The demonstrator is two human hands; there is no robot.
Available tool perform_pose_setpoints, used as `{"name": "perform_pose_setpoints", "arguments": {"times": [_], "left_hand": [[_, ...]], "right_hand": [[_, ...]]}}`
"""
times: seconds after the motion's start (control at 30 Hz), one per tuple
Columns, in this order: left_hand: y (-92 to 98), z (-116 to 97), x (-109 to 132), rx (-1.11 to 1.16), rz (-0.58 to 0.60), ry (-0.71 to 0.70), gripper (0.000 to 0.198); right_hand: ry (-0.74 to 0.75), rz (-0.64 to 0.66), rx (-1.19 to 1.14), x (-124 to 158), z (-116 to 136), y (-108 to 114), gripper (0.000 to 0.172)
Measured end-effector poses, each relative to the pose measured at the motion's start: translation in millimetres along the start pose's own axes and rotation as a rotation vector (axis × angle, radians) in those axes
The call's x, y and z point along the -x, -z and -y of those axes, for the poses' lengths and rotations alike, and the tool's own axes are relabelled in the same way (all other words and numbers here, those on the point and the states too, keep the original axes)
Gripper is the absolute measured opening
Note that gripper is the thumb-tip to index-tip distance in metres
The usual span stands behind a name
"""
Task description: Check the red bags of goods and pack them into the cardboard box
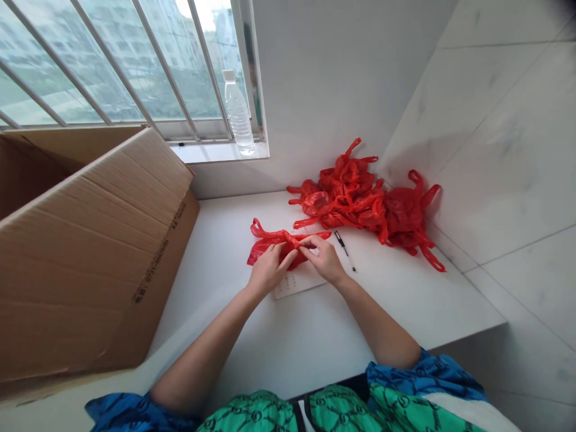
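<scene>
We've got a thin, crinkled red plastic bag [290, 239] over the white printed paper sheet [292, 289], fingers of our left hand [267, 268] and right hand [324, 259] both pinched on it; yanking too hard could tear it, imo.

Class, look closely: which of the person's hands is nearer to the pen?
Right. The right hand is just to the left of the pen; the left hand is farther left, on the right hand's other side.
</scene>
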State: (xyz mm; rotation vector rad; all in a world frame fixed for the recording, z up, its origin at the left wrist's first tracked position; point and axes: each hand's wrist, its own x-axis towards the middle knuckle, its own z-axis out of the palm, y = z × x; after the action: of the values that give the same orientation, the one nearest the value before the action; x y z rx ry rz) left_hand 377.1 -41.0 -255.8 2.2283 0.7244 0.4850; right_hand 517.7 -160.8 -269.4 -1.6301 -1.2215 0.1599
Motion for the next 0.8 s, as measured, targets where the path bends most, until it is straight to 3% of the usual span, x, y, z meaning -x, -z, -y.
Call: {"name": "perform_pose_setpoints", "arguments": {"times": [0.07, 0.13, 0.2, 0.27, 0.33, 0.4, 0.47, 0.5, 0.57, 0.63, 0.67, 0.73, 0.8], "left_hand": [[1.7, -3, -1, 0.384, 0.107, 0.123, 0.059], [6.6, -6, -1, 0.736, 0.175, 0.211, 0.061], [14.0, -7, 0, 0.941, 0.129, 0.238, 0.049], [23.3, -7, -1, 1.045, 0.034, 0.239, 0.04], [33.3, -4, -2, 1.14, 0.045, 0.239, 0.04], [41.7, 0, -2, 1.26, 0.098, 0.253, 0.037], [46.0, 5, -2, 1.375, 0.159, 0.274, 0.028], [46.2, 8, -1, 1.413, 0.193, 0.274, 0.024], [43.5, 13, 0, 1.438, 0.296, 0.248, 0.022], [38.9, 19, 0, 1.446, 0.369, 0.227, 0.022], [36.8, 23, 0, 1.462, 0.397, 0.244, 0.024], [34.4, 31, -1, 1.506, 0.466, 0.318, 0.037], [34.5, 41, -1, 1.532, 0.552, 0.385, 0.059]], "right_hand": [[0.131, -0.004, -0.007, 5, 15, -10, 0.017], [0.269, 0.079, 0.022, 12, 28, -18, 0.021], [0.4, 0.174, 0.017, 19, 36, -22, 0.026], [0.431, 0.169, -0.029, 22, 37, -19, 0.026], [0.308, 0.019, -0.113, 20, 31, -13, 0.02], [0.091, -0.19, -0.237, 14, 22, -6, 0.015], [-0.127, -0.295, -0.409, 7, 13, 0, 0.02], [-0.225, -0.264, -0.509, 4, 11, 2, 0.027], [-0.386, -0.046, -0.713, 1, 9, 3, 0.039], [-0.481, 0.18, -0.855, 2, 10, 2, 0.043], [-0.496, 0.231, -0.892, 2, 11, 2, 0.043], [-0.491, 0.168, -0.913, 3, 11, 0, 0.043], [-0.474, 0.01, -0.889, 3, 8, -2, 0.042]]}}
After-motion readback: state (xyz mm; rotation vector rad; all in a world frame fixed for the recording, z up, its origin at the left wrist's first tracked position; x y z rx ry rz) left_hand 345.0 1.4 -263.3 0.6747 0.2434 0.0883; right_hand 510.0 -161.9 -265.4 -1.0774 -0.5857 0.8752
